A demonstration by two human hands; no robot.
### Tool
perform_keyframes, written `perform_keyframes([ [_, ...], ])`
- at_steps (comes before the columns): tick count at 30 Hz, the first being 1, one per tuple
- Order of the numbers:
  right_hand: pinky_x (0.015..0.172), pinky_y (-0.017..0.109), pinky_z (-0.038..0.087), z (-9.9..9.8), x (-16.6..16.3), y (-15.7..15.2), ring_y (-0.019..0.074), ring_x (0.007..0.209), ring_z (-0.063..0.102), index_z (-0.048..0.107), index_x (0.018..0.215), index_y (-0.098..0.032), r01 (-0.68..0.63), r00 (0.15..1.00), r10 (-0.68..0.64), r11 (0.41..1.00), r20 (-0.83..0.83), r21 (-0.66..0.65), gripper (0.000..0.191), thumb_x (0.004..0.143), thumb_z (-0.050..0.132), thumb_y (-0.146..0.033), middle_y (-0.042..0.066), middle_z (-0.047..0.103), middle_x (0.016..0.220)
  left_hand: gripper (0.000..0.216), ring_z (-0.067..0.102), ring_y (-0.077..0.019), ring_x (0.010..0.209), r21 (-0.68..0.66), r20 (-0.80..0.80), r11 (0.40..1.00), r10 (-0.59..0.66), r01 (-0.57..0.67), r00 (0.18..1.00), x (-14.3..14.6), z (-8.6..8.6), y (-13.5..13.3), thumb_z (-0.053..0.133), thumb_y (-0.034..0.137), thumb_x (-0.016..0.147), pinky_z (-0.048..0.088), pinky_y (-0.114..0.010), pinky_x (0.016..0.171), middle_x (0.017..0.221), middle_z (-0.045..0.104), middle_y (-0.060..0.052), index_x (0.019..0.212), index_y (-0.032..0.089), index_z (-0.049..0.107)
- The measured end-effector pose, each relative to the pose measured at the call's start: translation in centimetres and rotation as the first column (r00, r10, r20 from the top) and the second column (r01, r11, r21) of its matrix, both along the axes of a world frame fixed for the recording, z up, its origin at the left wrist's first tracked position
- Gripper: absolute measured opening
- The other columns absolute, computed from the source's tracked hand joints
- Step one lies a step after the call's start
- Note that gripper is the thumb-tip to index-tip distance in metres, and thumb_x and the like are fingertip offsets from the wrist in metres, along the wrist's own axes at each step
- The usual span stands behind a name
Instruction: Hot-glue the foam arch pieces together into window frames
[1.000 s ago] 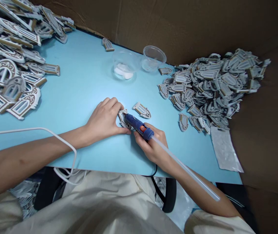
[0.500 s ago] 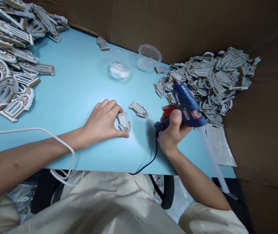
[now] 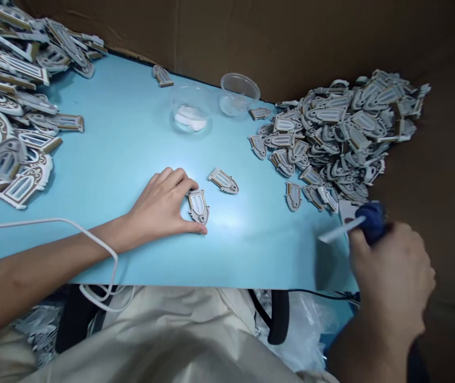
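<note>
My left hand (image 3: 165,205) rests on the blue tabletop, its fingertips and thumb curled around a small arched window-shaped piece (image 3: 198,206), white and grey with a brown edge. A second piece of the same kind (image 3: 223,181) lies just beyond it, untouched. At the right edge of the table, my right hand (image 3: 390,271) grips a blue hot glue gun (image 3: 372,221), partly hidden and blurred by motion. A whitish glue stick (image 3: 341,230) juts out of the gun toward the left.
Many small window pieces (image 3: 331,114) are heaped at the back right, larger ones (image 3: 9,101) at the left. Two clear plastic cups (image 3: 240,91) stand near the cardboard wall (image 3: 219,40). A white cable (image 3: 71,223) crosses my left forearm.
My right hand has swung the glue gun right and toward me, from over the table to its right edge, turning it around. My left hand stays at the piece.
</note>
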State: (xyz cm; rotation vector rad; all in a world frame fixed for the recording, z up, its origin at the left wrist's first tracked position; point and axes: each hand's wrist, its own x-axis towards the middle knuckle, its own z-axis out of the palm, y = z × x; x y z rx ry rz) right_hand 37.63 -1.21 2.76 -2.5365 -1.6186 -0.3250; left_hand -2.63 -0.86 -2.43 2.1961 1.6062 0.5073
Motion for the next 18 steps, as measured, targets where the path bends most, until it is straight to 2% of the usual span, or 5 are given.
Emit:
perform_keyframes([
  [6,0.069,0.057,0.049,-3.1,5.9,-1.3,0.0424,0.08,0.065,0.068,0.118,-0.025,0.029,0.998,-0.036,0.989,-0.049,-0.142,0.052,0.09,0.059,-0.068,0.021,0.062,0.102,0.078,0.062,-0.0344,0.109,0.003,-0.029,1.0,0.006,-0.006,1.0,0.2,0.1,0.0,0.101,0.069,0.065,0.049,-0.048,0.095,0.117,0.068,-0.009,0.12,0.02,0.073],
  [11,0.096,0.065,0.056,-2.1,1.2,0.2,0.0486,0.118,0.066,0.063,0.143,-0.016,-0.276,0.961,0.276,0.957,0.019,0.091,0.062,0.094,0.059,-0.054,0.029,0.059,0.135,0.081,0.062,-0.0345,0.111,0.018,-0.03,1.0,0.005,-0.004,1.0,0.1,0.1,0.0,0.1,0.071,0.064,0.05,-0.048,0.096,0.118,0.068,-0.009,0.121,0.021,0.071],
  [14,0.111,0.056,0.054,-1.7,-5.6,2.6,0.0378,0.128,0.064,0.063,0.142,-0.02,-0.725,0.648,0.737,0.674,-0.193,0.142,0.044,0.106,0.051,-0.044,0.019,0.065,0.134,0.087,0.063,-0.0348,0.112,0.035,-0.018,0.999,0.002,-0.001,1.0,-0.1,0.1,0.0,0.1,0.072,0.062,0.051,-0.049,0.098,0.119,0.068,-0.009,0.125,0.021,0.069],
  [16,0.112,0.053,0.055,-2.3,-10.1,4.4,0.0358,0.133,0.062,0.056,0.153,-0.019,-0.87,0.425,0.845,0.48,-0.325,0.11,0.05,0.108,0.053,-0.042,0.019,0.061,0.148,0.085,0.063,-0.035,0.112,0.039,-0.009,0.999,-0.006,0.006,1.0,-0.2,0.2,-0.1,0.1,0.07,0.063,0.051,-0.05,0.1,0.12,0.068,-0.009,0.124,0.021,0.068],
  [18,0.113,0.056,0.054,-3.4,-13.6,5.8,0.0383,0.135,0.059,0.046,0.164,-0.017,-0.921,0.325,0.872,0.38,-0.366,0.088,0.063,0.105,0.058,-0.037,0.021,0.056,0.157,0.076,0.063,-0.0345,0.111,0.039,-0.004,0.999,-0.013,0.013,1.0,-0.3,0.4,-0.1,0.099,0.065,0.067,0.052,-0.051,0.1,0.118,0.067,-0.009,0.121,0.021,0.067],
])
